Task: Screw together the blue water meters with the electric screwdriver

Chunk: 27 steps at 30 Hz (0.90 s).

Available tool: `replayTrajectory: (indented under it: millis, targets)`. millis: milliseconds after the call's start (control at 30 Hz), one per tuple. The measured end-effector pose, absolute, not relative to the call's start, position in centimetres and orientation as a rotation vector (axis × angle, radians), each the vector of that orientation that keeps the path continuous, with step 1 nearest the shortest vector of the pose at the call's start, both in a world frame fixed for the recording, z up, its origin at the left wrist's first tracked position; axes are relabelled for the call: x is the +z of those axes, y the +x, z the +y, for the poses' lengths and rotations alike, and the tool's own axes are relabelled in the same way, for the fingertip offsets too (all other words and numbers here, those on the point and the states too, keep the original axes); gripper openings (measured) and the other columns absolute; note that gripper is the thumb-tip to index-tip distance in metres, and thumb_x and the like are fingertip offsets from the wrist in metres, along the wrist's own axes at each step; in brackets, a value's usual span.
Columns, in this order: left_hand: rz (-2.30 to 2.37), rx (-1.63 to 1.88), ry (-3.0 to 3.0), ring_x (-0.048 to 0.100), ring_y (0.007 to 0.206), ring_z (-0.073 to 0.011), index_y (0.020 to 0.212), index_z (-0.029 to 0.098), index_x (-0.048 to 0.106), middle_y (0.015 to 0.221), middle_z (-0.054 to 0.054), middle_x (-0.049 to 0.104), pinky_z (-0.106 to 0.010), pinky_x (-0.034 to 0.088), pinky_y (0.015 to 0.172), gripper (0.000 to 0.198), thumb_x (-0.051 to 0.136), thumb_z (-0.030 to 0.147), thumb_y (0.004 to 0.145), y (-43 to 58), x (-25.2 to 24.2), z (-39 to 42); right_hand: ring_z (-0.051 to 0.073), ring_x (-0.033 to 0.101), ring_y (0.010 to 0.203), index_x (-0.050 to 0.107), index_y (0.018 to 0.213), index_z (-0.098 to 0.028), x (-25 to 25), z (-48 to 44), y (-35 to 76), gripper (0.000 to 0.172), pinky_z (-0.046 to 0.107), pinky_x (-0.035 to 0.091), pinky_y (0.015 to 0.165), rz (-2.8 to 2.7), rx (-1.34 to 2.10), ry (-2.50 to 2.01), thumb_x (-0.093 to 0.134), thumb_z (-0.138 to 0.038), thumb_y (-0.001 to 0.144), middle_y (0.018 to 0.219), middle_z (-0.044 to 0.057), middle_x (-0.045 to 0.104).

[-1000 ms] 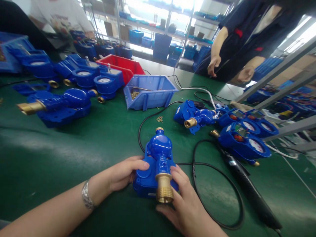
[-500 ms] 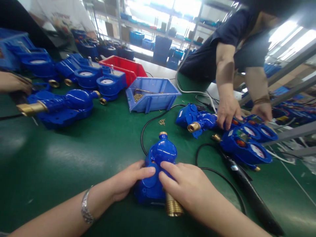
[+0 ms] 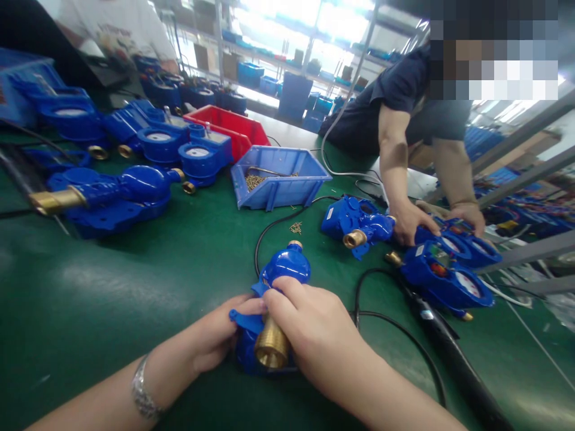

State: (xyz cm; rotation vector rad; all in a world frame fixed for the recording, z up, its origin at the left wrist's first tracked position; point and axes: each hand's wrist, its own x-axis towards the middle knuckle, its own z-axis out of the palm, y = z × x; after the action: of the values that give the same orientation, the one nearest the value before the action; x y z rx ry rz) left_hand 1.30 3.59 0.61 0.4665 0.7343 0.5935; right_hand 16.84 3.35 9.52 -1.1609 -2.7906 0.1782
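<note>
A blue water meter body (image 3: 284,272) with a brass threaded end (image 3: 271,350) lies on the green mat (image 3: 135,287) just in front of me. My left hand (image 3: 215,338) grips its left side, fingers curled on a blue flap. From above, my right hand (image 3: 309,326) wraps over the body, fingers closed around it beside the brass end. The meter is tipped, its brass end pointing toward me.
A blue bin of small screws (image 3: 278,173) and a red bin (image 3: 224,126) stand behind. Several blue meters (image 3: 112,191) lie at left. At right a co-worker's hands (image 3: 411,218) rest on other meters (image 3: 444,263). A black electric screwdriver (image 3: 449,353) and its cable lie at right.
The meter has been turned and tipped, so its brass end swung left and up toward me. My right hand slid over its top. The co-worker leaned in onto the meters at right.
</note>
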Motion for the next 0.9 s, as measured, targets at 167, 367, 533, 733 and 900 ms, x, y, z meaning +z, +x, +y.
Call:
replayTrajectory:
  millis: [167, 367, 533, 733, 900]
  targets:
    - [0.74, 0.651, 0.424, 0.066, 0.075, -0.0173, 0.087, 0.015, 0.07, 0.083, -0.006, 0.073, -0.028, 0.05, 0.075, 0.016, 0.065, 0.024, 0.075, 0.4, 0.6, 4.7, 0.011, 0.06, 0.094, 0.049, 0.118, -0.02, 9.4, 8.0, 18.8, 0.043, 0.022, 0.049, 0.083, -2.423, 0.622, -1.365, 0.044, -0.001, 0.08, 0.115, 0.003, 0.058]
    - [0.771, 0.742, 0.409, 0.064, 0.063, -0.0144, 0.074, 0.015, 0.069, 0.068, -0.002, 0.071, -0.025, 0.052, 0.066, 0.011, 0.073, 0.019, 0.065, -0.5, 1.0, 6.3, 0.021, 0.058, 0.1, 0.053, 0.114, -0.01, 3.1, 15.8, 20.2, 0.028, 0.038, 0.047, 0.088, -2.138, 0.333, -2.083, 0.051, -0.013, 0.086, 0.112, 0.013, 0.057]
    - [0.789, 0.715, 0.409, 0.064, 0.062, -0.0146, 0.072, 0.013, 0.068, 0.067, -0.003, 0.07, -0.024, 0.051, 0.064, 0.014, 0.074, 0.017, 0.06, -0.4, 1.3, 6.5, 0.019, 0.058, 0.095, 0.055, 0.111, -0.014, -0.4, 19.1, 20.3, 0.029, 0.039, 0.051, 0.081, -2.172, 0.287, -2.23, 0.055, -0.031, 0.088, 0.111, 0.008, 0.057]
    - [0.834, 0.682, 0.414, 0.064, 0.065, -0.0166, 0.073, 0.014, 0.067, 0.071, -0.004, 0.071, -0.027, 0.051, 0.068, 0.013, 0.072, 0.021, 0.063, -0.4, 1.2, 6.5, 0.02, 0.058, 0.096, 0.054, 0.111, -0.013, -0.9, 19.8, 20.0, 0.029, 0.039, 0.05, 0.082, -2.186, 0.277, -2.207, 0.053, -0.031, 0.089, 0.111, 0.009, 0.057]
    - [0.851, 0.665, 0.421, 0.063, 0.061, -0.0149, 0.07, 0.014, 0.068, 0.068, -0.003, 0.071, -0.024, 0.051, 0.063, 0.011, 0.072, 0.02, 0.061, -0.2, 1.7, 6.6, 0.021, 0.057, 0.099, 0.054, 0.113, -0.013, -1.0, 18.6, 20.1, 0.031, 0.041, 0.049, 0.084, -2.058, 0.392, -2.203, 0.054, -0.031, 0.088, 0.114, 0.01, 0.055]
